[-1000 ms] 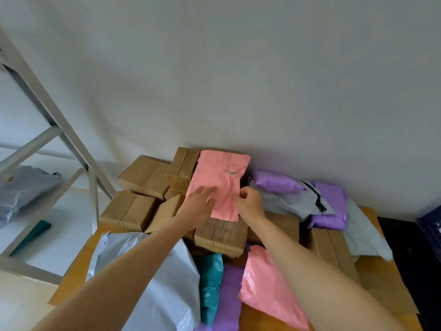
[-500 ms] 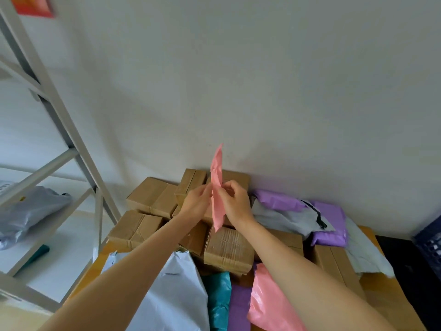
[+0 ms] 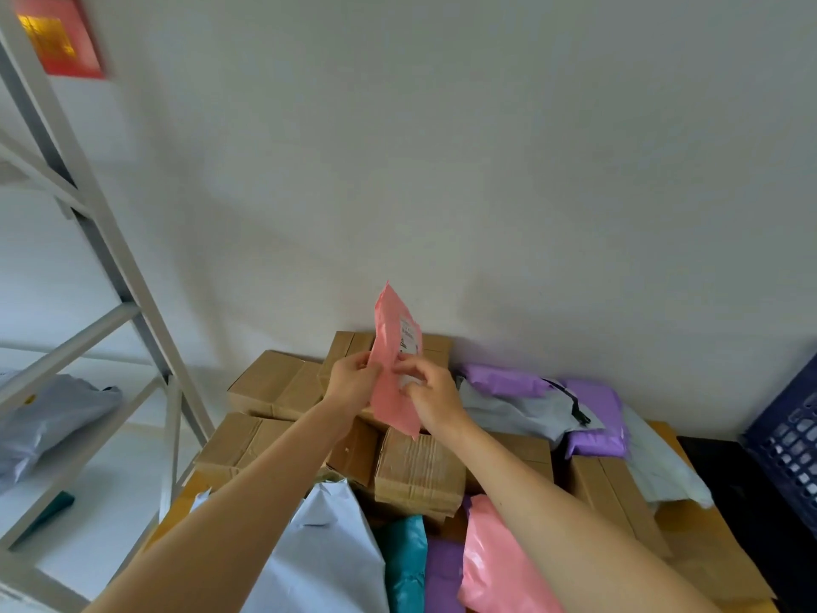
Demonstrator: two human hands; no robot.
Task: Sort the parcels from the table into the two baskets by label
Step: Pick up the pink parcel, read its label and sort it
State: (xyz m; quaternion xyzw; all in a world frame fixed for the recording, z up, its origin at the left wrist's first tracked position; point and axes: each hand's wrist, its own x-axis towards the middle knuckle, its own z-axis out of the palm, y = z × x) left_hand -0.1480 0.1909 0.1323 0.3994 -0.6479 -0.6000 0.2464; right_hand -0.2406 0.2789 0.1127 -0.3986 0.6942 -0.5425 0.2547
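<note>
Left hand and right hand, close together, each pinch a long edge of the pink parcel. Parcel is upright, held over cardboard boxes piled on the bench. White label is on its right-hand face. Blue basket stands at far right.
</note>
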